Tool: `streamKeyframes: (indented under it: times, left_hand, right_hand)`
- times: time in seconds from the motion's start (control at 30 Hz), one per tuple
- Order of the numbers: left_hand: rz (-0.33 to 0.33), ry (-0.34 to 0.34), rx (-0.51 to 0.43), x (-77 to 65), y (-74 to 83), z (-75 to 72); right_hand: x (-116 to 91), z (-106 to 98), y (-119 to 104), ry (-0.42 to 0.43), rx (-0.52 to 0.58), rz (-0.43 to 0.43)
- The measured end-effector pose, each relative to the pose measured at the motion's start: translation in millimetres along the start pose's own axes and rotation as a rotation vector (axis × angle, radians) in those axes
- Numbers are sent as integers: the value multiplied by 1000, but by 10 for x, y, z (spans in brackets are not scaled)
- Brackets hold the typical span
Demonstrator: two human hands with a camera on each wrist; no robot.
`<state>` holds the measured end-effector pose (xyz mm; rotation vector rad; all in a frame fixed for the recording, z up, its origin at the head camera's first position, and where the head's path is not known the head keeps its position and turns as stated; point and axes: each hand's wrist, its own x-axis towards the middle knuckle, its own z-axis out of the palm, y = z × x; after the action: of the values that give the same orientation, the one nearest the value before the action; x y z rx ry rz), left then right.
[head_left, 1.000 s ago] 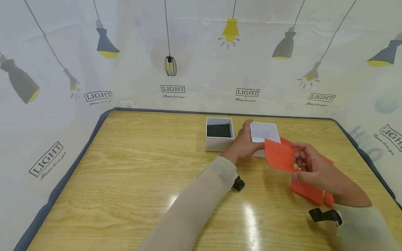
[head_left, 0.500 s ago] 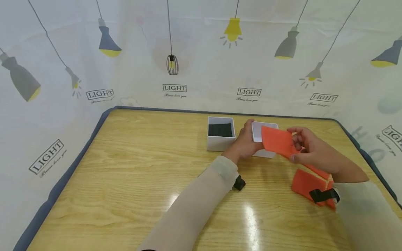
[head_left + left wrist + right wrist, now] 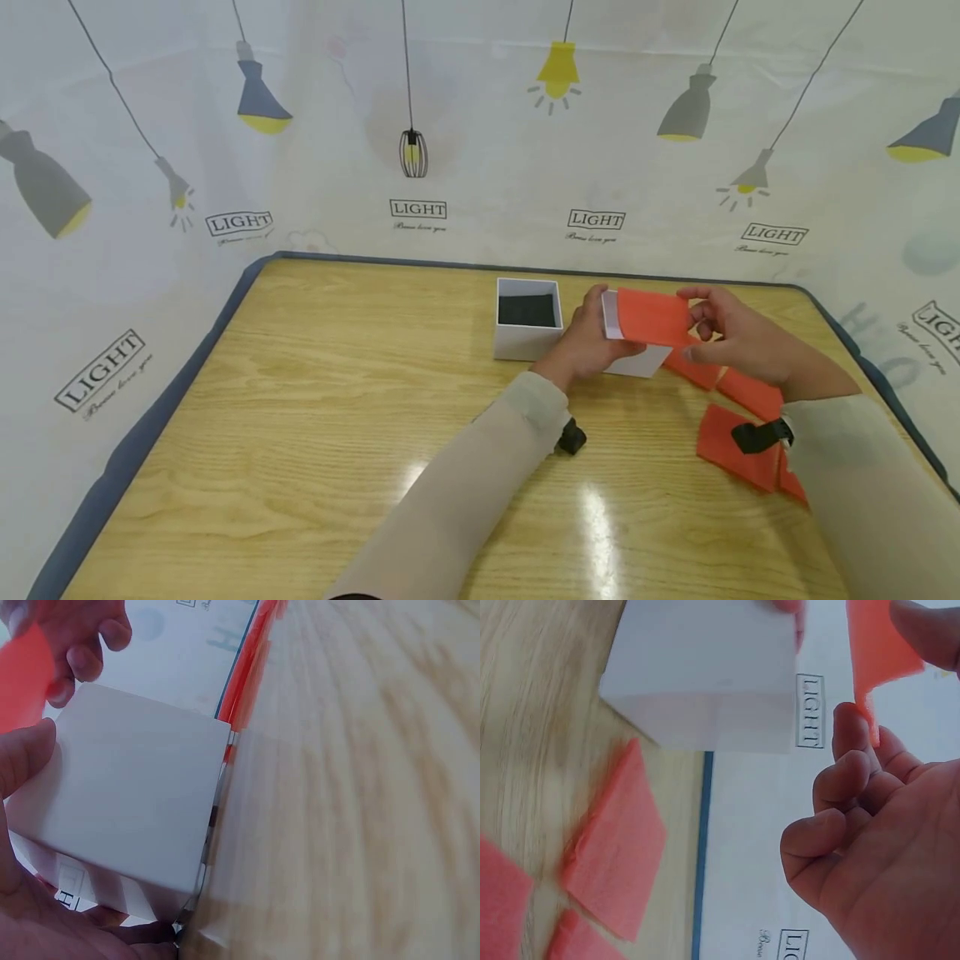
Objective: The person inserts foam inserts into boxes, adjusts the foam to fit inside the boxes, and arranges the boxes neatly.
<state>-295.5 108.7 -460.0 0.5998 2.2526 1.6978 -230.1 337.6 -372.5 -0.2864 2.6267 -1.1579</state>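
My left hand (image 3: 587, 343) grips the right-hand white open-topped box (image 3: 637, 363) from its left side, thumb on the front face (image 3: 127, 787) in the left wrist view. Between the thumb and fingers of my right hand (image 3: 742, 340) is pinched a folded orange cloth (image 3: 652, 315). It spans most of that box's opening in the head view and hides the inside. In the right wrist view the cloth (image 3: 877, 645) hangs above the box's rim side, held by its edge. Several more folded orange cloths (image 3: 738, 450) lie on the table below my right forearm.
Left of the gripped box stands a second white box (image 3: 527, 343) with a folded black cloth (image 3: 527, 310) inside. The wooden table (image 3: 337, 417) ends at a blue-edged, lamp-printed sheet (image 3: 487, 150) rising at the back and sides.
My right hand has carried the orange cloth up and back, from in front of the right-hand box to over its opening. The left hand keeps its grip on the box in place.
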Motion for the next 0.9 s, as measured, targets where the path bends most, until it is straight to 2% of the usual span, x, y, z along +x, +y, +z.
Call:
streamKeyframes:
  times: [0.2,0.43,0.73,0.9]
  left_hand:
    - [4,-1,-8,19,-23,7]
    - [-40,-9,-22,25,-36,12]
    - [-83,-9,-14,3,-10,12]
    - [-73,-3,-12,-4,-5,7]
  right_hand:
    - [150,16,18,-24,-44,42]
    - [301,8,30,-26,-96,67]
    - [373,-2,-12,-45,-174,96]
    - [381,4,-53,-85,-219,119]
